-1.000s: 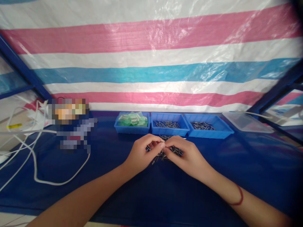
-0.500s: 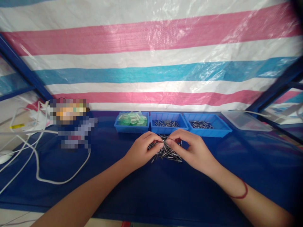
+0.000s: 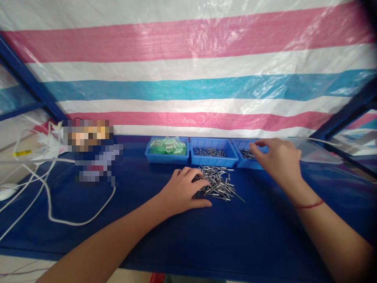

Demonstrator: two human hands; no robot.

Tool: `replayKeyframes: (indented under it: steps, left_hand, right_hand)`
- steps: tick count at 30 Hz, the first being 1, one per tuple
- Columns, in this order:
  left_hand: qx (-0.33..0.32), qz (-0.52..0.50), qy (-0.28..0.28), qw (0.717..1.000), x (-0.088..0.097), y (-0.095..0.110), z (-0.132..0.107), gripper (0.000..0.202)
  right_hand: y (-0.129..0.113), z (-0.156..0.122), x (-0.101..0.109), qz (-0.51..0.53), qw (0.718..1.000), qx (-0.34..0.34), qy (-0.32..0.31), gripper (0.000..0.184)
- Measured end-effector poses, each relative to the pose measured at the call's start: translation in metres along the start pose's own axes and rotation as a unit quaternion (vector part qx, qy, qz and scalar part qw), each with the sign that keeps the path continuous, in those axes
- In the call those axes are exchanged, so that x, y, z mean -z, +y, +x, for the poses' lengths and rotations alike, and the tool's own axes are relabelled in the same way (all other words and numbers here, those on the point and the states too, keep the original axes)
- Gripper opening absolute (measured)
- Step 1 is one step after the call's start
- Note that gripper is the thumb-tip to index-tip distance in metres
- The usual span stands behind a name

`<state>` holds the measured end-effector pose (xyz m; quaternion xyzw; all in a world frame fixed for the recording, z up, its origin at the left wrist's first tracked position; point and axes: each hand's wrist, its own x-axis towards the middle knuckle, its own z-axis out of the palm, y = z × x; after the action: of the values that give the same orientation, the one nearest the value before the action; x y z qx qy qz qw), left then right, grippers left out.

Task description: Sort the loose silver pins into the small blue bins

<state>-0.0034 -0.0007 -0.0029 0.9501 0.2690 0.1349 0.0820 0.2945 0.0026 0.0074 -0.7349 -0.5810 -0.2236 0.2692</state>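
Observation:
A loose pile of silver pop rivets [image 3: 219, 184] lies on the blue tabletop. My left hand [image 3: 184, 190] rests at the pile's left side, fingers spread, its fingertips on the rivets and its thumb flat on the table. Over the right blue bin [image 3: 250, 163] is my right hand [image 3: 278, 159], thumb and index finger drawn together in a pinch; anything between them is too small to make out. Dark rivets [image 3: 246, 153] lie in that bin, partly hidden by the hand. The middle blue bin [image 3: 215, 160] holds more rivets [image 3: 210, 152].
At the left of the row, a blue bin [image 3: 167, 158] contains green-and-clear plastic packets [image 3: 167, 145]. A translucent lid [image 3: 321, 153] lies behind my right hand. White cables [image 3: 48, 196] run across the table's left side. A striped plastic sheet [image 3: 188, 90] hangs behind.
My right hand has left the pile and moved right and away to the right bin. My left hand has opened from its pinch and stays at the pile, now more exposed.

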Motion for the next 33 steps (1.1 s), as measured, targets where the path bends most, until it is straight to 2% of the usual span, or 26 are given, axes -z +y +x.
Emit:
replayKeyframes:
  steps: [2, 4, 7, 10, 14, 18, 25, 33]
  left_hand:
    - [-0.008, 0.009, -0.001, 1.0, -0.001, 0.0, -0.001, 0.043]
    - [-0.012, 0.02, 0.0, 1.0, -0.002, 0.0, -0.001, 0.033]
    - [-0.011, 0.03, 0.008, 0.999, -0.003, 0.0, 0.0, 0.024]
    - [-0.005, 0.032, 0.013, 0.999, -0.002, 0.0, 0.0, 0.021]
    - [0.004, 0.024, 0.016, 1.0, -0.003, -0.003, 0.0, 0.024]
    - [0.014, 0.001, 0.021, 1.0, -0.004, -0.004, 0.001, 0.023]
    - [0.037, -0.008, 0.015, 0.999, 0.001, -0.004, 0.005, 0.021]
    - [0.019, 0.036, -0.007, 0.999, 0.004, -0.006, 0.005, 0.023]
  right_hand:
    - [-0.01, -0.005, 0.001, 0.028, 0.999, 0.024, 0.007, 0.025]
    - [-0.024, -0.011, 0.006, 0.09, 0.992, 0.084, 0.004, 0.023]
    - [-0.048, -0.025, 0.014, 0.188, 0.963, 0.189, -0.03, 0.02]
    - [-0.068, -0.039, 0.022, 0.244, 0.926, 0.266, -0.106, 0.02]
    - [-0.081, -0.051, 0.026, 0.255, 0.877, 0.348, -0.209, 0.016]
    - [-0.084, -0.054, 0.025, 0.255, 0.86, 0.365, -0.25, 0.009]
    - [-0.083, -0.054, 0.023, 0.254, 0.866, 0.36, -0.238, 0.008]
    - [-0.085, -0.056, 0.021, 0.25, 0.864, 0.363, -0.246, 0.008]
